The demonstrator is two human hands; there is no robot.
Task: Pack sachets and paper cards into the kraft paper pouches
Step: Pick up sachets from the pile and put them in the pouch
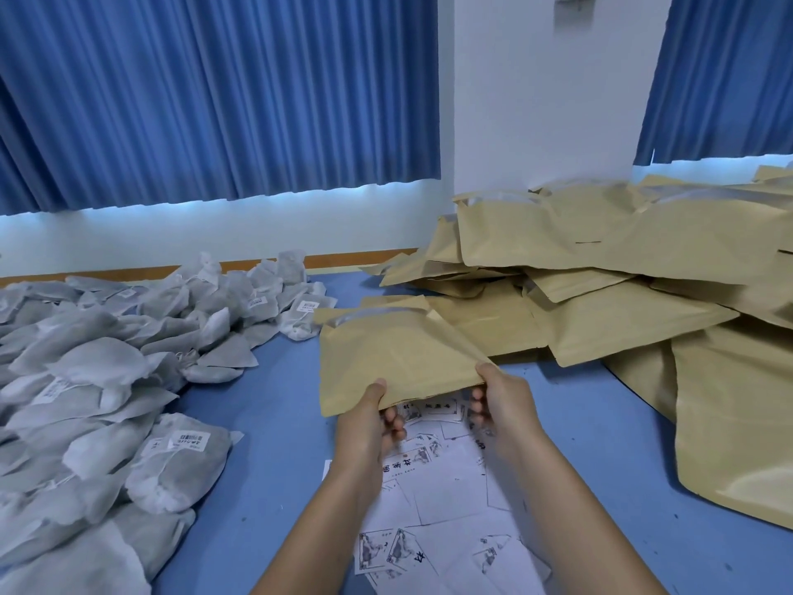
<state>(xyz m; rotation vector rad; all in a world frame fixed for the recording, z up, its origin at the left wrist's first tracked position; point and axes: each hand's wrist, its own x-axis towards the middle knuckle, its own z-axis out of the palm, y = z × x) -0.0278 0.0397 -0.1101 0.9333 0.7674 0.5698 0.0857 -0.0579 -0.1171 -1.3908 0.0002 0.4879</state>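
Left hand [370, 416] and right hand [500, 395] pinch one kraft paper pouch [386, 358], fingers curled under it; heaped sachets [107, 380], paper cards [442, 487] and spare pouches [622, 259] suggest much packing remains.

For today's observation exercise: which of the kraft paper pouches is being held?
The kraft pouch nearest the viewer, above the paper cards: left hand and right hand grip its lower edge. The other pouches lie heaped at right.

Soft, even indoor light. Daylight glows in a bright strip beneath the blue curtains [214, 100]. My left hand [369, 416] and right hand [504, 397] look slightly blurred; wide-angle distortion bends the edges.
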